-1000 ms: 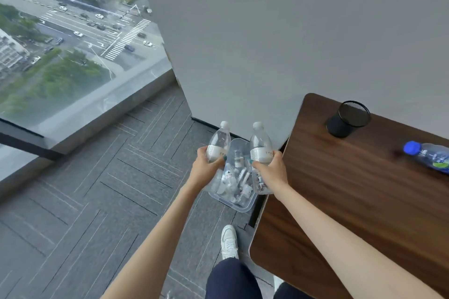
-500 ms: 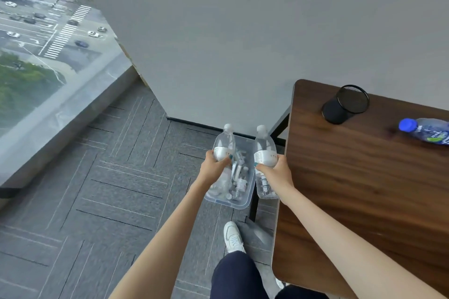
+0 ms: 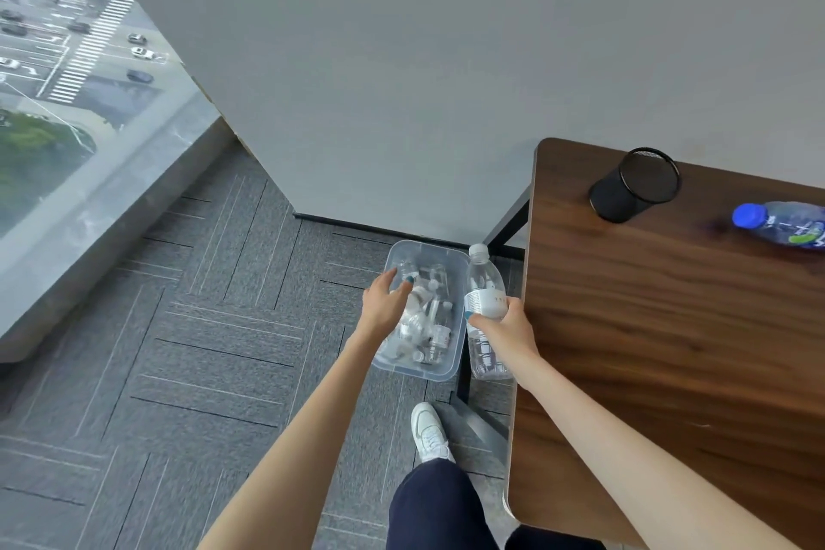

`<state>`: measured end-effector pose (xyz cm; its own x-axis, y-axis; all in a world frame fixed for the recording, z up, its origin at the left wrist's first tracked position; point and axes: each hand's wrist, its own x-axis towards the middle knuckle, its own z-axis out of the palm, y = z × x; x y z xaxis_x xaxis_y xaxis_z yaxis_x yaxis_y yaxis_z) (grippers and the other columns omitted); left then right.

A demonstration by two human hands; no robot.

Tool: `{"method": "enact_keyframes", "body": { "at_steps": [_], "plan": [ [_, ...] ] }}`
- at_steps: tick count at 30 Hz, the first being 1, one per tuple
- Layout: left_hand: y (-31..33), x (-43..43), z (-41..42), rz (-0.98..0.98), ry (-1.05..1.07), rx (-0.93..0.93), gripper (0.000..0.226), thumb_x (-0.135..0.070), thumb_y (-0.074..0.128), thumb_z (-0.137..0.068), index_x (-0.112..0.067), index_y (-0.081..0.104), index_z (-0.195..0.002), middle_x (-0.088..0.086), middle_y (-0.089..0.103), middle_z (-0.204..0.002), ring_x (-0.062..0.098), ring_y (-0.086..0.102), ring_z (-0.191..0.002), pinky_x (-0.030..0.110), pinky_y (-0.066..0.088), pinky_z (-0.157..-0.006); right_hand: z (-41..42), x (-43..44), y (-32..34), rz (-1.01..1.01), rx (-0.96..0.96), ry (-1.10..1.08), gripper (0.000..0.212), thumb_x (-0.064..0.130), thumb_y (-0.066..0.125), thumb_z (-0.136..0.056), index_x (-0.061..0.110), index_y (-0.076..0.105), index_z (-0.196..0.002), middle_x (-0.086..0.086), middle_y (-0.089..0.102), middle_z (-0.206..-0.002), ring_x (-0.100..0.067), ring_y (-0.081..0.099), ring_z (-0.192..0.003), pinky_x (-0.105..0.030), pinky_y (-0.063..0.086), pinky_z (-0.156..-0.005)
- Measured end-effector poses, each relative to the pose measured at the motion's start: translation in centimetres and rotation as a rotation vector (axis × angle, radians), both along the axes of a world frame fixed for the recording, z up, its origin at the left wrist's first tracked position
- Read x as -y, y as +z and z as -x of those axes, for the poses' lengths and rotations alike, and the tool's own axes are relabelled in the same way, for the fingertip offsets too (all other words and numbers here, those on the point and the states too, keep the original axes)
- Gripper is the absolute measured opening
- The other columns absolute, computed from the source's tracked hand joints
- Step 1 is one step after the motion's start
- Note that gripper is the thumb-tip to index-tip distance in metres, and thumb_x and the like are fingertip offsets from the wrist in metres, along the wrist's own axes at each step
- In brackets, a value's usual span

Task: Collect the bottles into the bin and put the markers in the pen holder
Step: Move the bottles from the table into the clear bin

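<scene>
Right hand (image 3: 504,326) risks dropping its clear bottle (image 3: 484,281) outside the bin (image 3: 413,368): the bottle stands upright just right of the bin's rim, so releasing there could send it to the floor (image 3: 201,326). Its fingers curl round the label. Left hand (image 3: 384,299) hangs over the bin, fingers loosely spread, empty.

A clear plastic bin (image 3: 428,245) sits on the carpet (image 3: 201,326) just beside the wooden desk (image 3: 647,348), holding a jumble of clear bottles (image 3: 428,322) lying at all angles. A white-capped bottle (image 3: 484,281) with a white label is upright in the right hand (image 3: 504,326), between bin and desk edge. A blue-capped bottle (image 3: 785,223) lies on its side on the desk, near an upright black mesh pen holder (image 3: 634,185).
</scene>
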<state>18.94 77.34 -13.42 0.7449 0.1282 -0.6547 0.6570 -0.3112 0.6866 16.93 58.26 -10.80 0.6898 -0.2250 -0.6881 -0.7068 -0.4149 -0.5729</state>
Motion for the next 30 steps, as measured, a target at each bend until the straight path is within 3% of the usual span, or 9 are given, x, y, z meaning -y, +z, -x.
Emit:
{"method": "enact_keyframes", "body": {
  "at_steps": [5,10,14,16,17,19,22,28,30],
  "plan": [
    [0.5,-1.1,0.4,-0.016,0.006,0.025,0.039,-0.028,0.048,-0.096,-0.015,0.055,-0.132,0.005,0.058,-0.134,0.021,0.055,-0.120,0.037,0.043,-0.100,0.3,-0.4,-0.9,0.006,-0.063,0.021,0.047,0.028,0.071,-0.082,0.017,0.040,-0.115,-0.008,0.055,-0.114,-0.023,0.059,-0.095,-0.036,0.049,-0.077],
    [0.4,-2.0,1.0,-0.036,0.019,0.039,0.030,-0.021,0.047,-0.095,-0.016,0.064,-0.119,0.002,0.067,-0.112,0.018,0.061,-0.094,0.037,0.049,-0.090,0.2,-1.1,-1.4,0.017,-0.117,0.037,0.052,0.032,0.069,-0.083,0.013,0.041,-0.123,-0.008,0.056,-0.114,-0.023,0.059,-0.094,-0.037,0.050,-0.076],
    [0.6,-2.5,1.3,-0.043,0.038,0.058,0.028,-0.017,0.046,-0.096,-0.014,0.067,-0.115,0.002,0.067,-0.096,0.016,0.058,-0.085,0.037,0.049,-0.085,-0.8,-1.9,-1.2,0.008,-0.122,0.045,0.060,0.033,0.068,-0.085,0.012,0.038,-0.132,-0.009,0.054,-0.121,-0.021,0.057,-0.093,-0.032,0.046,-0.068],
    [0.7,-2.6,1.4,-0.049,0.039,0.064,0.028,-0.016,0.045,-0.095,-0.015,0.067,-0.113,0.002,0.067,-0.094,0.013,0.055,-0.075,0.032,0.047,-0.073,-1.4,-2.1,-1.0,0.023,-0.078,0.082,0.080,0.036,0.069,-0.086,0.011,0.024,-0.146,-0.012,0.043,-0.142,-0.028,0.053,-0.118,-0.039,0.048,-0.089],
    [0.7,-2.6,1.4,-0.048,0.042,0.064,0.028,-0.016,0.045,-0.096,-0.015,0.067,-0.113,0.003,0.068,-0.095,0.012,0.054,-0.070,0.030,0.045,-0.068,-1.7,-2.0,-0.9,0.059,-0.036,0.141,0.093,0.037,0.071,-0.085,0.010,0.012,-0.152,-0.012,0.029,-0.154,-0.030,0.041,-0.134,-0.042,0.041,-0.104],
    [0.9,-2.5,1.4,-0.045,0.036,0.066,0.028,-0.017,0.045,-0.096,-0.014,0.066,-0.115,0.002,0.068,-0.102,0.012,0.058,-0.079,0.030,0.046,-0.074,-2.0,-1.9,-0.7,0.171,0.048,0.325,0.106,0.037,0.073,-0.083,0.011,-0.001,-0.155,-0.010,0.009,-0.162,-0.027,0.017,-0.148,-0.042,0.025,-0.116],
    [1.1,-2.1,1.5,-0.028,0.023,0.062,0.028,-0.016,0.047,-0.096,-0.013,0.065,-0.117,0.000,0.065,-0.108,0.016,0.059,-0.100,0.032,0.046,-0.088,-1.7,-1.7,-0.3,0.256,0.141,0.449,0.102,0.031,0.073,-0.084,0.012,0.002,-0.155,-0.009,0.009,-0.162,-0.025,0.018,-0.149,-0.040,0.028,-0.114],
    [1.3,-1.1,1.8,-0.015,0.019,0.063,0.027,-0.010,0.047,-0.093,-0.012,0.067,-0.112,0.002,0.067,-0.100,0.010,0.053,-0.070,0.013,0.042,-0.056,-0.1,-0.7,-0.4,0.232,0.234,0.410,0.070,0.023,0.067,-0.090,0.013,0.028,-0.147,-0.006,0.033,-0.152,-0.021,0.046,-0.132,-0.036,0.044,-0.098],
    [1.7,-0.7,1.7,-0.015,0.023,0.068,0.027,-0.008,0.048,-0.093,-0.010,0.067,-0.112,0.004,0.067,-0.105,0.008,0.053,-0.068,0.014,0.041,-0.054,0.2,-0.2,-0.6,0.206,0.230,0.394,0.063,0.024,0.065,-0.092,0.015,0.031,-0.144,-0.003,0.039,-0.148,-0.018,0.053,-0.122,-0.034,0.049,-0.089]
  ]
}}
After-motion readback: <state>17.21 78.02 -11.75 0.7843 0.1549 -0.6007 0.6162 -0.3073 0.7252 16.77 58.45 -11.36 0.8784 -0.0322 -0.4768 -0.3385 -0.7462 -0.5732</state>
